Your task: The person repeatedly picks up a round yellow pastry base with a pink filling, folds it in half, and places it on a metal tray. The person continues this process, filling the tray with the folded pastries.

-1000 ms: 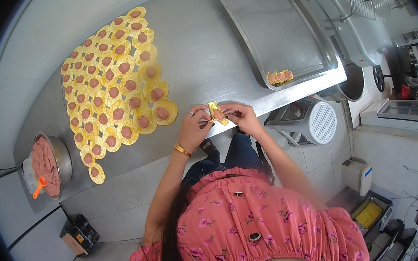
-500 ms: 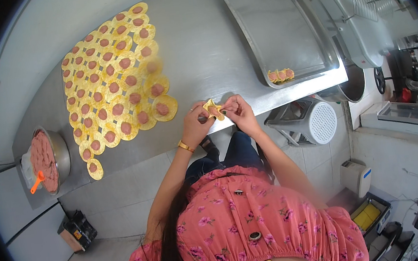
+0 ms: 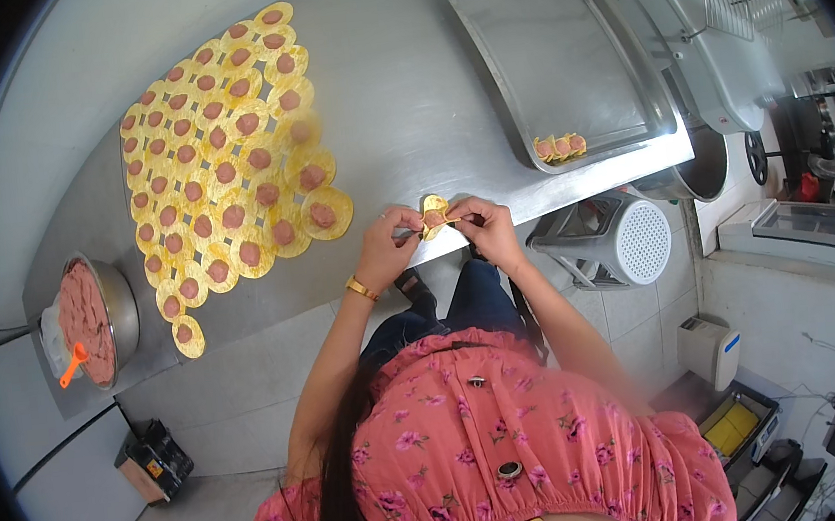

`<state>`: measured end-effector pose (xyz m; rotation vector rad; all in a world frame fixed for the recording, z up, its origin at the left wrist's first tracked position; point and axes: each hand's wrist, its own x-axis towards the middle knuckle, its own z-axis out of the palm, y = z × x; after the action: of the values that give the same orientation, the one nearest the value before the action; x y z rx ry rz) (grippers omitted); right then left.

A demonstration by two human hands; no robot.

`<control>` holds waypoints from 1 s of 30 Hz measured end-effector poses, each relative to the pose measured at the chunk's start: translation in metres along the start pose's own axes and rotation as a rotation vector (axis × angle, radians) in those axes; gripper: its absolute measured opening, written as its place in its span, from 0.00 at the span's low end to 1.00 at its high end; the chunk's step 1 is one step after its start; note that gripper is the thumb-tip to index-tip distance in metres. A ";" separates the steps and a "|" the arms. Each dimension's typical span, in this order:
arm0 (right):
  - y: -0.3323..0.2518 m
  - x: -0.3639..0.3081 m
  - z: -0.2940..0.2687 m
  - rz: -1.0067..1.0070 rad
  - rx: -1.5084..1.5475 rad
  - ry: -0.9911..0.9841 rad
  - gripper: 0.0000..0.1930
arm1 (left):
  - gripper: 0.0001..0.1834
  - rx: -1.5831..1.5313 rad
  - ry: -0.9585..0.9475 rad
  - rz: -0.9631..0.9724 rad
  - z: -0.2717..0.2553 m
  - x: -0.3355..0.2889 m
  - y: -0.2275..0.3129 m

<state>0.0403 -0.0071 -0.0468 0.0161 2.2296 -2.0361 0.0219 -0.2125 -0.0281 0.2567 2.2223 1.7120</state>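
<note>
Over the near edge of the steel table, I hold a partly folded dumpling (image 3: 434,208), a yellow wrapper around pink meat filling. My left hand (image 3: 385,252) pinches its left side and my right hand (image 3: 488,231) pinches its right side. A flap of wrapper stands up on the far side. To the left, many round yellow wrappers (image 3: 316,217) lie in overlapping rows, each with a ball of pink meat. Three or so folded dumplings (image 3: 562,148) sit in a row in the near corner of a metal tray (image 3: 610,71) on the right.
A steel bowl (image 3: 126,307) of pink ground meat (image 3: 86,307) with an orange scoop (image 3: 73,365) stands at the table's left end. Below the table's right edge is a grey stool (image 3: 641,244). A white machine (image 3: 704,52) stands beyond the tray.
The dumpling's wrapper has changed shape between my fingers, with a rounder flap now standing up on its far side. Both hands have shifted slightly and keep their pinch.
</note>
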 end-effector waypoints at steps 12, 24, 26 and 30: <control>-0.021 -0.019 0.014 -0.318 -0.426 0.069 0.23 | 0.18 0.286 -0.029 0.117 0.000 0.010 0.009; -0.026 -0.012 0.011 -0.211 -0.475 0.060 0.18 | 0.16 0.155 -0.004 0.103 0.004 0.003 0.002; -0.028 -0.011 0.011 -0.180 -0.489 0.037 0.18 | 0.16 0.177 -0.013 0.076 0.007 0.002 0.006; -0.035 -0.012 0.012 -0.141 -0.537 0.036 0.18 | 0.17 0.414 -0.014 0.209 0.012 0.001 0.011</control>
<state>0.0497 -0.0215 -0.0115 -0.1583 2.7919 -1.4321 0.0246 -0.1985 -0.0200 0.6140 2.5996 1.3147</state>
